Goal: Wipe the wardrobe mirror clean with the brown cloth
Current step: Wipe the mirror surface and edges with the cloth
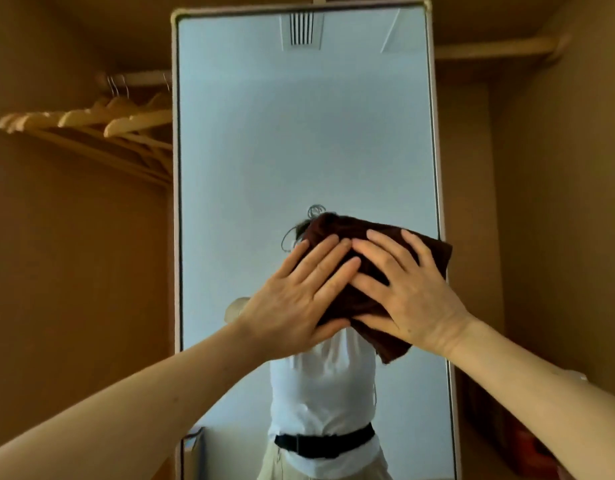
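One camera sits on the person's head and looks forward at the wardrobe mirror (299,133), almost straight on. It is near: the left hand (292,296) and the right hand (410,292) reach the glass. The wide lens takes in also the wooden hangers (91,121) at left and the wardrobe wall (541,202) at right.
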`<state>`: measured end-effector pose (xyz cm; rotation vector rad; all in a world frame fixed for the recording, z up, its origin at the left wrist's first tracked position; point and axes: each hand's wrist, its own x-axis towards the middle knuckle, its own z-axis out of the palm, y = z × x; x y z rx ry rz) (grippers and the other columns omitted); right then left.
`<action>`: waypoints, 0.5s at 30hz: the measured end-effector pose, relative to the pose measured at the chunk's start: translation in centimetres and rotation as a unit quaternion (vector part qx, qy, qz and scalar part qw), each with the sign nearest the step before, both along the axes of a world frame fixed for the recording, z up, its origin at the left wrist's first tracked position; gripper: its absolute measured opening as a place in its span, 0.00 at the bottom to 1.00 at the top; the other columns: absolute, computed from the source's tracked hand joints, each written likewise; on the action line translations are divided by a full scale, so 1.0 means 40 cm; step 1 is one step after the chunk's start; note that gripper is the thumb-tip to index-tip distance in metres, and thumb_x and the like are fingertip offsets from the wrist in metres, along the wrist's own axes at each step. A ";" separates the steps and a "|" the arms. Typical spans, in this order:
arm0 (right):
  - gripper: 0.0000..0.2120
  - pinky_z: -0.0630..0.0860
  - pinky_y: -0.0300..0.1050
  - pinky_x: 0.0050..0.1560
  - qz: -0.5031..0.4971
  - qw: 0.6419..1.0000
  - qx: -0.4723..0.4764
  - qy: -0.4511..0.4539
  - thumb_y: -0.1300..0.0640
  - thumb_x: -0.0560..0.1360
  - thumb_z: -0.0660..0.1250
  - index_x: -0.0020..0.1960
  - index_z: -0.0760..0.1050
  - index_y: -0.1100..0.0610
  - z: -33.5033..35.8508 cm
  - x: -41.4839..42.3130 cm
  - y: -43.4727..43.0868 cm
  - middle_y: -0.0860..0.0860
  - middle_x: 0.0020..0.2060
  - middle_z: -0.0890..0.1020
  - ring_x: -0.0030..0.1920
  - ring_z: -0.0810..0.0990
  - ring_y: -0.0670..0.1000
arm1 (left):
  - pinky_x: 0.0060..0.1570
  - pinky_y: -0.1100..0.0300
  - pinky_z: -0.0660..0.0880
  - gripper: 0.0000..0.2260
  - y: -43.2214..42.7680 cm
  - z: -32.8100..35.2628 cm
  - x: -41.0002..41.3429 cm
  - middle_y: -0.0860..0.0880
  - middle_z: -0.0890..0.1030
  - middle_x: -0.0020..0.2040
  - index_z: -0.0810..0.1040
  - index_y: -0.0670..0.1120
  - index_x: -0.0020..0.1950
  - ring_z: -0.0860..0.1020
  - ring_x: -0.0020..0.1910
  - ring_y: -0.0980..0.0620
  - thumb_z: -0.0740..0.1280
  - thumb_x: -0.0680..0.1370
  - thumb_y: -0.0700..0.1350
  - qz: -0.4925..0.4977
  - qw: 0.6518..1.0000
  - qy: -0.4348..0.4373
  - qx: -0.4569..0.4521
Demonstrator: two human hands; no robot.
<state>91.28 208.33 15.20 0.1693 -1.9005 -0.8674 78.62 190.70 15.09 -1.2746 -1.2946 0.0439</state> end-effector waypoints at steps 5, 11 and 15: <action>0.29 0.54 0.66 0.70 -0.013 0.999 -0.034 0.007 0.41 0.73 0.63 0.71 0.67 0.52 0.254 0.001 -0.021 0.56 0.73 0.63 0.74 0.57 0.58 | 0.73 0.46 0.57 0.35 0.000 0.241 0.015 0.41 0.61 0.75 0.58 0.39 0.76 0.58 0.75 0.42 0.56 0.78 0.62 0.045 0.998 -0.008 0.043; 0.30 0.42 0.63 0.72 -0.023 0.999 -0.025 0.018 0.41 0.75 0.60 0.74 0.57 0.46 0.528 -0.032 -0.107 0.51 0.76 0.54 0.76 0.49 0.53 | 0.75 0.52 0.46 0.36 -0.045 0.464 0.024 0.49 0.48 0.79 0.45 0.46 0.78 0.45 0.77 0.51 0.54 0.78 0.63 0.099 0.980 -0.102 0.138; 0.26 0.44 0.60 0.72 -0.027 0.998 -0.041 0.029 0.44 0.75 0.62 0.72 0.61 0.47 0.606 -0.040 -0.163 0.53 0.73 0.60 0.74 0.56 0.55 | 0.72 0.51 0.54 0.35 -0.112 0.544 0.022 0.47 0.60 0.76 0.57 0.46 0.76 0.56 0.74 0.47 0.58 0.76 0.64 0.001 0.964 -0.179 0.195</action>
